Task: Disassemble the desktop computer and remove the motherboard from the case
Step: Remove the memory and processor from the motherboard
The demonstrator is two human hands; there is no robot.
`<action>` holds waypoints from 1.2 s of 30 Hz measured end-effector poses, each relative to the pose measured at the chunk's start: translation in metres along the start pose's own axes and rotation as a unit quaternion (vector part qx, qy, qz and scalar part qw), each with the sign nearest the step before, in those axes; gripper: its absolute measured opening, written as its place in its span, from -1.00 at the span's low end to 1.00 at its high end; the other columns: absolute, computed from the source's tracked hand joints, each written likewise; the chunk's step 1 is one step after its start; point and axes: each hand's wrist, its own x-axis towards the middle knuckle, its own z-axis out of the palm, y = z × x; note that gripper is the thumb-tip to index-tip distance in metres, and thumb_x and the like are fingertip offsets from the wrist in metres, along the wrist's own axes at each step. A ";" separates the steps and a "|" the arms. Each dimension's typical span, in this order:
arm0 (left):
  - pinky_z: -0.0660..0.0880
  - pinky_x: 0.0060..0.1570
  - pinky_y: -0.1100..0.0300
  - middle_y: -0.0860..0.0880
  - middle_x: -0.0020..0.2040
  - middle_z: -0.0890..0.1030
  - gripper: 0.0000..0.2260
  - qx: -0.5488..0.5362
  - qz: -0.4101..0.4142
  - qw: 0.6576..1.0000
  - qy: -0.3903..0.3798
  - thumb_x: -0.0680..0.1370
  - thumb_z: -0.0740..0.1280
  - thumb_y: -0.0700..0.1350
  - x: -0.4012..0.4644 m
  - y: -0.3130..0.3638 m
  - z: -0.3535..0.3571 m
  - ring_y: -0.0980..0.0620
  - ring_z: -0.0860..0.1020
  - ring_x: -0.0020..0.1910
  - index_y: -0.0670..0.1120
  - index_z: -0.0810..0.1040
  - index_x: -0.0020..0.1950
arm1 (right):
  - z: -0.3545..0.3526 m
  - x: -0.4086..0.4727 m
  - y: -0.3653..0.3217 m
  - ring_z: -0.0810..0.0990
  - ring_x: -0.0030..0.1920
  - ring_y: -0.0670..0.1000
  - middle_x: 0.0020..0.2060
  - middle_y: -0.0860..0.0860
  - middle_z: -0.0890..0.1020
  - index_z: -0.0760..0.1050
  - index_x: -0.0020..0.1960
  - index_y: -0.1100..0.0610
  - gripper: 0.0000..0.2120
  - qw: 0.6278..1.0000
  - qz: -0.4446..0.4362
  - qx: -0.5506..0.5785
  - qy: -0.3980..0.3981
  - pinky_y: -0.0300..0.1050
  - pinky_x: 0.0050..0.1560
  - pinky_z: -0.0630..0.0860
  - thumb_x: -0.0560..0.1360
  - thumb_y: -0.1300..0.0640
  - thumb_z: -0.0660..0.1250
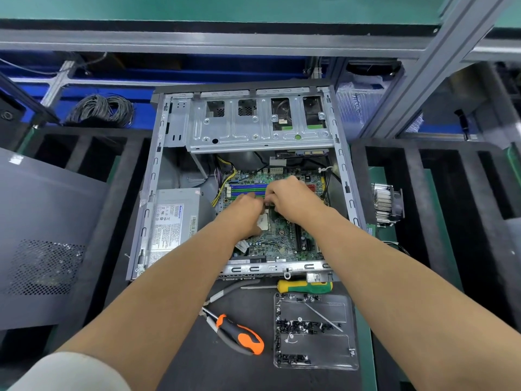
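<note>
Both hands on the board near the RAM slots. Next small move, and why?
Probably lift free the small part both hands pinch beside the CPU socket; what it is stays hidden. The motherboard sits in the case with cables attached.

fingers (267, 204) hiding whatever they pinch, power supply label (169, 221) unreadable

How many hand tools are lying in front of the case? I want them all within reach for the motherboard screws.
2. A yellow-green screwdriver lies just below the case's front edge, above the screw tray. Orange-handled pliers lie left of that tray. The arms may hide others.
</note>
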 end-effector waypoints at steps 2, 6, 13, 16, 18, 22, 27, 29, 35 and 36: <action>0.45 0.12 0.04 -0.14 0.19 0.46 -0.54 -0.002 0.000 1.000 0.000 0.39 0.54 -0.06 0.000 0.000 0.000 -0.15 0.46 0.19 -0.14 0.49 0.21 | 0.000 0.001 0.000 0.57 0.01 0.17 -0.06 0.14 0.63 0.59 0.06 0.17 -0.83 1.000 0.004 0.009 0.008 0.06 0.03 0.56 0.63 0.19 0.21; 0.46 0.16 0.01 -0.14 0.20 0.45 -0.51 0.004 0.006 1.000 -0.003 0.39 0.55 -0.04 0.001 0.000 0.001 -0.15 0.45 0.21 -0.14 0.47 0.23 | 0.001 0.003 0.003 0.62 -0.09 0.14 -0.10 0.15 0.63 0.59 0.02 0.16 -0.84 0.998 0.013 0.059 0.020 0.08 0.03 0.58 0.62 0.12 0.25; 0.42 0.18 0.03 -0.14 0.19 0.45 -0.51 0.014 0.012 1.000 -0.005 0.40 0.54 -0.05 0.001 0.002 -0.001 -0.15 0.44 0.21 -0.15 0.49 0.25 | 0.005 0.004 0.006 0.60 -0.14 0.10 -0.16 0.08 0.61 0.57 -0.03 0.15 -0.87 0.995 0.020 0.098 0.027 0.05 -0.05 0.59 0.61 0.13 0.28; 0.42 0.12 0.07 -0.14 0.16 0.45 -0.53 0.007 0.013 1.000 -0.013 0.38 0.53 -0.07 0.001 0.002 -0.003 -0.14 0.43 0.19 -0.16 0.50 0.22 | 0.005 0.003 0.006 0.58 -0.13 0.11 -0.11 0.11 0.62 0.56 -0.02 0.15 -0.87 0.994 0.018 0.098 0.033 0.04 -0.07 0.57 0.60 0.11 0.30; 0.42 0.08 0.08 -0.13 0.14 0.45 -0.54 0.002 0.012 1.000 -0.018 0.36 0.53 -0.08 0.000 0.003 -0.004 -0.13 0.43 0.17 -0.16 0.50 0.20 | 0.005 0.002 0.006 0.58 -0.12 0.12 -0.11 0.12 0.62 0.56 -0.01 0.15 -0.87 0.994 0.016 0.099 0.035 0.04 -0.06 0.57 0.60 0.11 0.30; 0.42 0.05 0.10 -0.11 0.11 0.43 -0.56 0.007 0.014 1.000 -0.022 0.34 0.53 -0.08 -0.003 0.004 -0.006 -0.12 0.42 0.15 -0.14 0.49 0.15 | 0.006 0.002 0.006 0.58 -0.12 0.11 -0.10 0.11 0.62 0.57 -0.01 0.15 -0.87 0.994 0.015 0.101 0.038 0.03 -0.06 0.57 0.60 0.10 0.30; 0.40 0.07 0.10 -0.11 0.13 0.44 -0.50 0.024 0.014 0.999 -0.016 0.33 0.56 -0.01 -0.007 0.005 -0.012 -0.11 0.42 0.18 -0.14 0.48 0.17 | 0.006 0.001 0.006 0.58 -0.13 0.10 -0.11 0.10 0.62 0.56 -0.02 0.13 -0.88 0.994 0.012 0.104 0.040 0.03 -0.06 0.58 0.59 0.10 0.30; 0.40 0.05 0.11 -0.10 0.14 0.44 -0.48 0.037 0.015 0.999 -0.013 0.33 0.57 0.03 -0.010 0.005 -0.016 -0.10 0.42 0.17 -0.14 0.48 0.17 | 0.007 0.001 0.006 0.58 -0.15 0.10 -0.10 0.10 0.61 0.56 -0.03 0.12 -0.90 0.994 0.010 0.100 0.038 0.04 -0.08 0.59 0.60 0.12 0.29; 0.47 0.03 0.07 -0.09 0.09 0.47 -0.54 0.040 0.024 0.999 -0.009 0.36 0.52 0.01 -0.019 0.008 -0.037 -0.08 0.43 0.12 -0.13 0.47 0.14 | 0.006 -0.003 0.007 0.59 -0.21 0.11 -0.07 0.13 0.60 0.56 -0.02 0.12 -0.90 0.996 0.005 0.090 0.028 0.05 -0.14 0.59 0.60 0.18 0.26; 0.48 0.00 0.06 -0.08 0.07 0.49 -0.56 0.034 0.024 0.999 -0.004 0.36 0.51 -0.01 -0.021 0.009 -0.042 -0.07 0.43 0.10 -0.12 0.47 0.13 | 0.006 -0.004 0.007 0.59 -0.20 0.12 -0.05 0.13 0.59 0.56 -0.02 0.12 -0.90 0.996 0.004 0.087 0.025 0.06 -0.12 0.59 0.60 0.18 0.26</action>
